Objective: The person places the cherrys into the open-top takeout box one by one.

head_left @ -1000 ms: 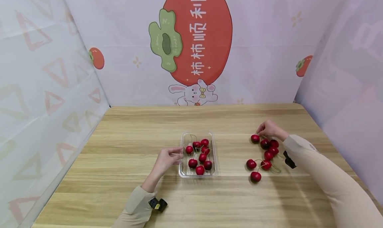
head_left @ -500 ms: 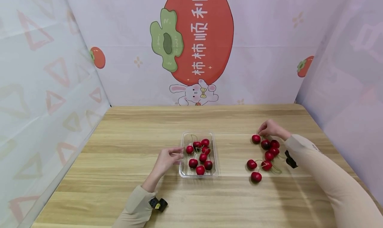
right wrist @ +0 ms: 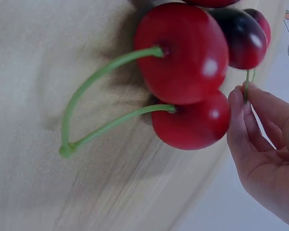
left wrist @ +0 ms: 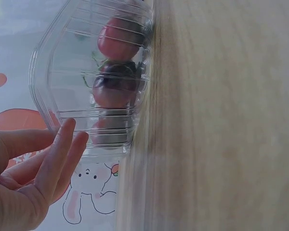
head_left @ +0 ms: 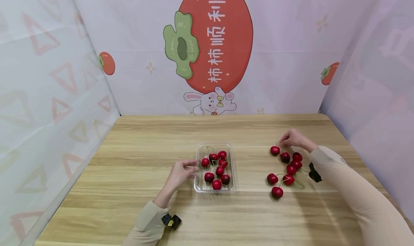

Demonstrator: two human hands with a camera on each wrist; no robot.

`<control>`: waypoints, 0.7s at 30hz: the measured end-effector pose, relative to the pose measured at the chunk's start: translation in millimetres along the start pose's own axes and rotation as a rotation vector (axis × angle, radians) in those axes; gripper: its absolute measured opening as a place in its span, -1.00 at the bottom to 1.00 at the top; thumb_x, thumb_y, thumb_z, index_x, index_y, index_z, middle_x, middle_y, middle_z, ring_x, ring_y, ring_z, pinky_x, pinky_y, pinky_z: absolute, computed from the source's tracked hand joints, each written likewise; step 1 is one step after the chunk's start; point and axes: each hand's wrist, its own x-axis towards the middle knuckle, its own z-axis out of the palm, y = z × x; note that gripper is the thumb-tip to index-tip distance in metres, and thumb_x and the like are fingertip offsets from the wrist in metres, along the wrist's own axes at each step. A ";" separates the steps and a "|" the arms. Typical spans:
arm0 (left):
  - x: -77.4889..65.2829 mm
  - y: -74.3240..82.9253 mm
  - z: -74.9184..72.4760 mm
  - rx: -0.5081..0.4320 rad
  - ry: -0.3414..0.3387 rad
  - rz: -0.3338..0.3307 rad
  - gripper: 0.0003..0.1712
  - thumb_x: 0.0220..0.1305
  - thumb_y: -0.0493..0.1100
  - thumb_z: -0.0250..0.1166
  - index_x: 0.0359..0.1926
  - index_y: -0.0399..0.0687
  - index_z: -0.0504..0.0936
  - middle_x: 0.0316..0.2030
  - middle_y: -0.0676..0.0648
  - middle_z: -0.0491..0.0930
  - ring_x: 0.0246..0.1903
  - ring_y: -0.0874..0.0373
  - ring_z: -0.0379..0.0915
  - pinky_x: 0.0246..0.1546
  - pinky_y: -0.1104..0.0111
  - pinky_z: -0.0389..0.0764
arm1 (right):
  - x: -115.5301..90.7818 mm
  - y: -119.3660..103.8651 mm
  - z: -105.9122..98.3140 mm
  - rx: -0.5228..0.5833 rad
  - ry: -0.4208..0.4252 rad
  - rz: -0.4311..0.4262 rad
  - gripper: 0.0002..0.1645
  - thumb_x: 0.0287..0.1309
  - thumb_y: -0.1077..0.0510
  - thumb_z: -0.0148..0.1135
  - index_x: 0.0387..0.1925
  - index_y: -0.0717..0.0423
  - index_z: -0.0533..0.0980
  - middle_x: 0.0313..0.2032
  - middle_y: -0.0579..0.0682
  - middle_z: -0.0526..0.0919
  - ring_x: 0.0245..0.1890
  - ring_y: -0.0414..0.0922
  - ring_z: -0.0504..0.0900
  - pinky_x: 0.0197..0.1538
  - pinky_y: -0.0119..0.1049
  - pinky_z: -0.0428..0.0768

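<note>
- Right hand point(head_left: 292, 138): fingertips pinching green stems point(right wrist: 246, 86).
- Two cherries point(head_left: 275, 151): just off those fingertips, toward the table's point(head_left: 245, 217) near edge.
- Left hand point(head_left: 179, 172): fingers apart, touching the clear box's point(head_left: 207, 191) left wall.

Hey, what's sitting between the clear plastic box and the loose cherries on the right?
Nothing but bare wooden tabletop: the head view shows no object between the clear plastic box and the loose cherries.
</note>
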 end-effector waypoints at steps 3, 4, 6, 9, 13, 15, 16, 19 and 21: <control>0.0 -0.3 0.2 -0.004 -0.001 0.006 -0.63 0.05 -0.43 0.20 -0.05 -0.41 0.49 -0.16 -0.36 0.52 -0.30 -0.08 0.55 -0.39 0.33 0.67 | -1.0 -0.9 -2.3 0.049 -0.002 0.031 -0.83 -0.01 0.43 0.13 -0.39 0.59 0.51 -0.48 0.26 0.62 -0.53 -0.15 0.59 -0.40 -0.23 0.68; -0.1 -0.3 0.3 -0.006 -0.001 0.007 -0.63 0.04 -0.43 0.20 -0.05 -0.41 0.49 -0.16 -0.36 0.52 -0.30 -0.08 0.55 -0.39 0.32 0.67 | -1.2 -1.5 -2.7 0.074 -0.003 0.047 -0.82 -0.01 0.43 0.13 -0.38 0.59 0.50 -0.48 0.25 0.63 -0.53 -0.17 0.59 -0.39 -0.25 0.68; -0.4 -0.2 0.4 -0.009 0.000 0.008 -0.63 0.04 -0.44 0.20 -0.06 -0.41 0.50 -0.17 -0.35 0.52 -0.31 -0.08 0.55 -0.40 0.32 0.67 | -1.4 -1.8 -4.2 0.123 -0.007 0.074 -0.79 0.00 0.43 0.13 -0.36 0.61 0.49 -0.49 0.21 0.63 -0.54 -0.20 0.59 -0.38 -0.27 0.68; -0.8 0.3 0.7 -0.011 0.004 0.006 -0.63 0.03 -0.44 0.20 -0.06 -0.41 0.50 -0.18 -0.35 0.53 -0.31 -0.08 0.55 -0.40 0.33 0.67 | -1.8 -2.8 -6.5 0.195 -0.014 0.108 -0.76 0.01 0.42 0.13 -0.33 0.64 0.46 -0.51 0.14 0.64 -0.56 -0.23 0.59 -0.37 -0.30 0.68; -1.4 1.3 0.9 -0.010 0.005 0.005 -0.63 0.03 -0.45 0.19 -0.06 -0.42 0.50 -0.17 -0.36 0.52 -0.31 -0.09 0.55 -0.40 0.33 0.67 | -3.0 -4.4 -9.7 0.266 -0.030 0.141 -0.72 0.03 0.40 0.13 -0.28 0.66 0.44 -0.50 0.11 0.64 -0.56 -0.26 0.59 -0.32 -0.28 0.67; -1.6 1.6 0.9 -0.010 0.005 0.004 -0.63 0.04 -0.44 0.19 -0.06 -0.42 0.50 -0.17 -0.36 0.52 -0.31 -0.09 0.55 -0.40 0.33 0.67 | -3.9 -6.1 -11.1 0.298 -0.038 0.154 -0.70 0.04 0.39 0.13 -0.25 0.66 0.43 -0.47 0.13 0.65 -0.55 -0.26 0.60 -0.28 -0.26 0.67; -1.6 1.7 0.9 -0.009 0.004 0.004 -0.63 0.04 -0.44 0.19 -0.06 -0.42 0.50 -0.17 -0.36 0.52 -0.31 -0.09 0.55 -0.40 0.33 0.67 | -4.4 -7.2 -11.6 0.315 -0.042 0.157 -0.68 0.05 0.38 0.13 -0.23 0.67 0.42 -0.45 0.14 0.65 -0.54 -0.25 0.60 -0.26 -0.25 0.66; -1.3 1.2 0.8 -0.005 0.004 0.005 -0.64 0.04 -0.44 0.19 -0.06 -0.41 0.50 -0.17 -0.36 0.52 -0.31 -0.08 0.55 -0.40 0.33 0.67 | -4.9 -10.2 -12.5 0.357 -0.050 0.170 -0.65 0.06 0.38 0.12 -0.20 0.67 0.40 -0.41 0.16 0.65 -0.52 -0.25 0.61 -0.23 -0.25 0.65; -1.0 1.0 0.7 -0.005 0.004 0.008 -0.64 0.04 -0.44 0.19 -0.06 -0.41 0.50 -0.18 -0.36 0.52 -0.31 -0.09 0.55 -0.40 0.33 0.67 | -5.0 -12.3 -12.6 0.377 -0.058 0.168 -0.64 0.07 0.38 0.12 -0.17 0.68 0.38 -0.39 0.17 0.65 -0.51 -0.25 0.62 -0.22 -0.25 0.65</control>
